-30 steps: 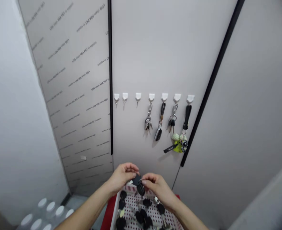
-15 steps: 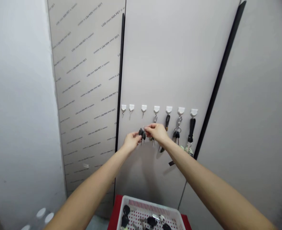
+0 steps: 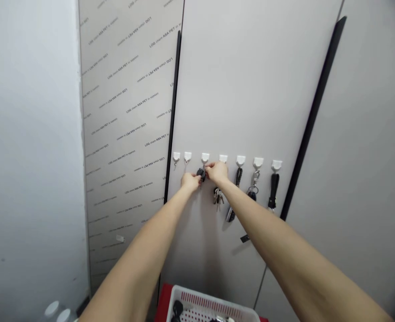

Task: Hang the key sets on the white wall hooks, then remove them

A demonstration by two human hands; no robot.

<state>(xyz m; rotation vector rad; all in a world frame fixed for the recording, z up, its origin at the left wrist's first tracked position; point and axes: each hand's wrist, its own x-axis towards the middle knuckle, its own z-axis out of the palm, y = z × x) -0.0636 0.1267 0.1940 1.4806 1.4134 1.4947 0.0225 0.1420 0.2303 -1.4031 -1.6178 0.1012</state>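
Note:
Just below the third white wall hook [image 3: 205, 157] from the left, a small bunch of black-headed keys [image 3: 201, 173] is between my hands. My left hand [image 3: 191, 181] pinches the keys from the left, fingers closed. My right hand [image 3: 218, 172] is closed at the upper end of the bunch, close under the hook; its fingers hide the ring. Whether the ring touches the hook I cannot tell. Behind and below my right hand hangs another key bunch [image 3: 218, 197], its upper part covered by the hand.
Further right, a black braided strap [image 3: 238, 177], a metal clip with keys [image 3: 256, 179] and a black strap [image 3: 274, 190] hang from hooks. A white basket [image 3: 211, 302] holding black-headed keys sits below on something red [image 3: 164, 297]. Long black handles [image 3: 174, 112] edge the panel.
Both hands have moved up with the keys, closer under the third hook. My right hand now covers the top of the neighbouring key bunch. The camera view has shifted slightly.

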